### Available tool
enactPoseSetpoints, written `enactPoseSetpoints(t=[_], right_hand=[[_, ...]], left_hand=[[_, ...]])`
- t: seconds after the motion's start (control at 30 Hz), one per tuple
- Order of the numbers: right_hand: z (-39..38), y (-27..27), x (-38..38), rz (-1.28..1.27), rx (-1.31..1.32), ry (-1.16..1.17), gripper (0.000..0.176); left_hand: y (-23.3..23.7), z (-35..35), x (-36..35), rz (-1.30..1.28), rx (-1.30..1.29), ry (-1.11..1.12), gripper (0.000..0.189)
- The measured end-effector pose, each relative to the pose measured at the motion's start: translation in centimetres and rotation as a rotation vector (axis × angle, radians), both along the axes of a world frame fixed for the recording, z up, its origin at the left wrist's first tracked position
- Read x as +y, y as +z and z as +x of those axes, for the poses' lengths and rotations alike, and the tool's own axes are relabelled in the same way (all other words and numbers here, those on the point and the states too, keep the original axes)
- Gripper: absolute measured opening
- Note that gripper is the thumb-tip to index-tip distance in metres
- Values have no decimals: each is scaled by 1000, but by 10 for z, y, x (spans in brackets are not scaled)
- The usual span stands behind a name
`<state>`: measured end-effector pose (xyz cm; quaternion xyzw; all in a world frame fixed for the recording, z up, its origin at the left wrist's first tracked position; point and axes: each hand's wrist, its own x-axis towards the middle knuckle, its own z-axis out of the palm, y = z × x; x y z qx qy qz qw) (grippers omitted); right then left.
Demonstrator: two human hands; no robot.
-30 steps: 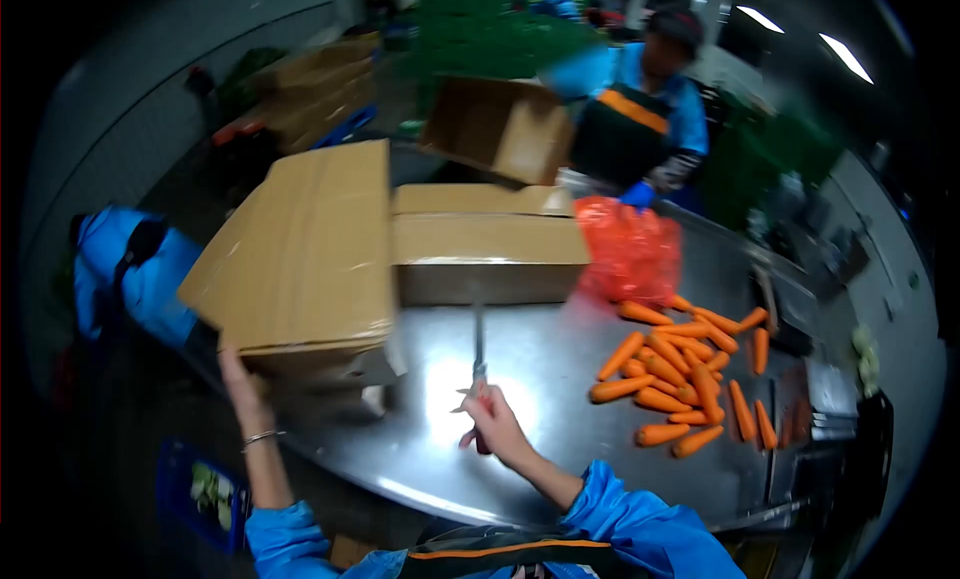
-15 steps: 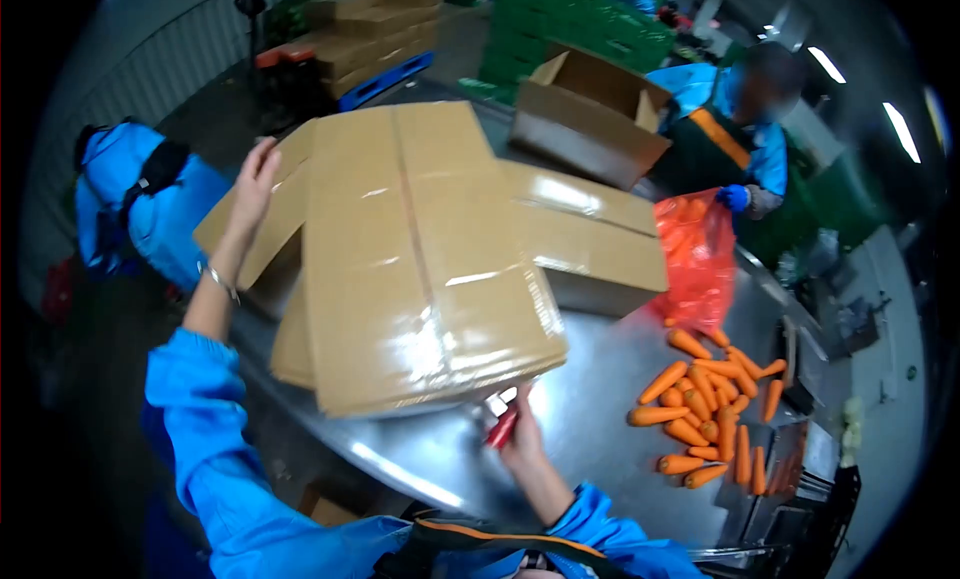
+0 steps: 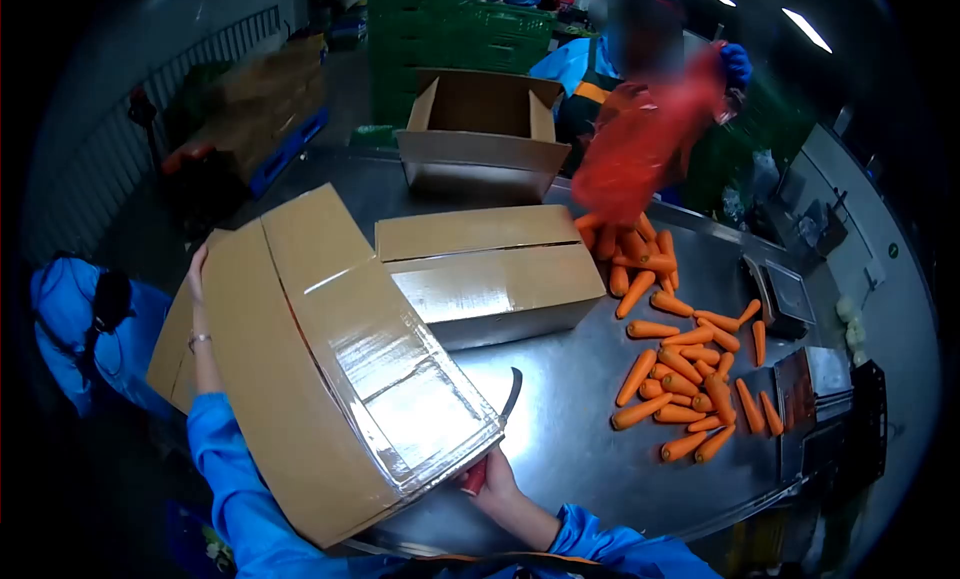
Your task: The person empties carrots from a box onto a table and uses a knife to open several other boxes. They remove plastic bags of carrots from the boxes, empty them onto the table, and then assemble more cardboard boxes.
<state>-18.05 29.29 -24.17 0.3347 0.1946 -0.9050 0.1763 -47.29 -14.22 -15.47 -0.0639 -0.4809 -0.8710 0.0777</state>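
Note:
A large taped cardboard box (image 3: pixel 330 369) is tilted close to me at the left of the metal table. My left hand (image 3: pixel 197 269) presses against its far left side, the fingers partly hidden at the edge. At the box's lower right corner, my right hand (image 3: pixel 492 481) is closed around the red handle of a knife (image 3: pixel 513 394), whose dark curved blade points up and away. Behind the large box lies a second closed cardboard box (image 3: pixel 490 269). Many orange carrots (image 3: pixel 690 379) are spread to the right of my right hand.
Across the metal table (image 3: pixel 570 449), a co-worker in blue (image 3: pixel 565 64) holds up a red bag (image 3: pixel 640 149) above carrots. An open carton (image 3: pixel 480 134) stands at the back. A scale (image 3: pixel 780 294) is at the right, green crates (image 3: pixel 440 39) behind.
The large box has turned and come down nearer me, and the view has shifted right. The knife blade now shows. The co-worker has lifted the red bag, and more carrots lie below it.

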Motion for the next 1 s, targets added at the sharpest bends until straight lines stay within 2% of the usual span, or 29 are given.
enactPoseSetpoints(t=[0.03, 0.13, 0.23, 0.37, 0.43, 0.5, 0.53, 0.6, 0.7, 0.73, 0.83, 0.87, 1.0], right_hand=[[-2, 3, 6, 50, 0, -18, 36], [-3, 0, 27, 208, -24, -67, 41], [-17, -21, 68, 328, 128, -36, 51], [-25, -24, 119, 391, 168, 18, 44], [-9, 0, 138, 510, 274, 120, 40], [12, 28, 152, 676, 230, 148, 37], [18, 23, 166, 749, 221, 184, 38], [31, 5, 195, 900, 204, 260, 40], [75, 49, 212, 823, 80, 114, 46], [93, 40, 226, 767, 128, 141, 51], [124, 31, 234, 864, 111, 57, 52], [130, 23, 236, 890, 89, 51, 53], [145, 0, 233, 861, 81, 96, 54]], left_hand=[[6, 13, 11, 43, -25, 53, 40], [2, 61, 13, -44, 9, -36, 42], [5, 132, 44, 52, -58, 142, 42], [16, 220, 98, 8, -87, 495, 41], [5, 262, 110, -36, -80, 601, 41], [4, 302, 136, -127, -97, 706, 40], [10, 318, 151, -175, -100, 753, 40], [31, 352, 186, -480, 11, 799, 39], [53, 379, 236, -923, 264, 806, 38], [56, 384, 248, -1064, 363, 796, 38], [55, 393, 251, -1136, 140, 739, 39], [43, 389, 253, -946, 115, 702, 41], [38, 388, 263, -849, 96, 720, 41]])
